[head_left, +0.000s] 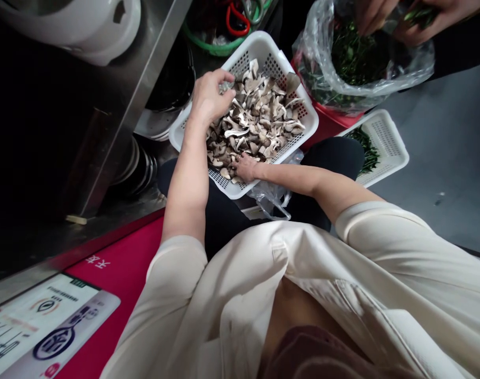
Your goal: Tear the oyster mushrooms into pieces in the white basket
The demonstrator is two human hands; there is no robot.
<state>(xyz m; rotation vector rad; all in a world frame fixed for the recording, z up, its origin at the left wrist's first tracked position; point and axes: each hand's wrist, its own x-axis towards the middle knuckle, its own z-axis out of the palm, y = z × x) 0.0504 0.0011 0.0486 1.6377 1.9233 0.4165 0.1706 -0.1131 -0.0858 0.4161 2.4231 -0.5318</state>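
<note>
A white perforated basket (309,117) rests on my lap, filled with torn grey-brown mushroom pieces (259,118). My left hand (209,98) is at the basket's far left corner, fingers curled round a mushroom piece at the rim. At the basket's near edge my right hand (246,167) lies among the mushrooms, its fingers bent and partly buried, so what they hold is hidden.
Another person's hands (398,18) reach into a clear plastic bag of green herbs (354,58) over a red tub. A second white basket (393,142) holds some greens. A steel counter (117,110), stacked bowls (141,168) and a crumpled plastic bag (271,197) are close by.
</note>
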